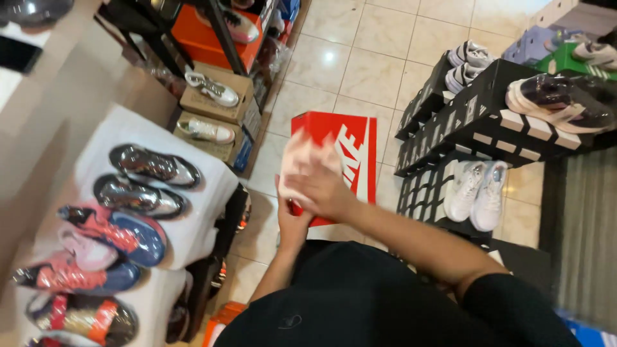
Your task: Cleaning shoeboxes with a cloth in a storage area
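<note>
A red shoebox is held over the tiled floor (373,71).
The red shoebox (350,151) is gripped from below by the left hand (292,222), while the blurred right hand (315,183) is pressed on its top; that grasp cannot be told. Sneakers are lined up on a white desk (193,231) at left.

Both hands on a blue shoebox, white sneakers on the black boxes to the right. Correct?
Not quite: the shoebox is red, not blue, as the head view shows. The left hand and right hand are both on it, and the white sneakers do sit on the black boxes to the right.
</note>
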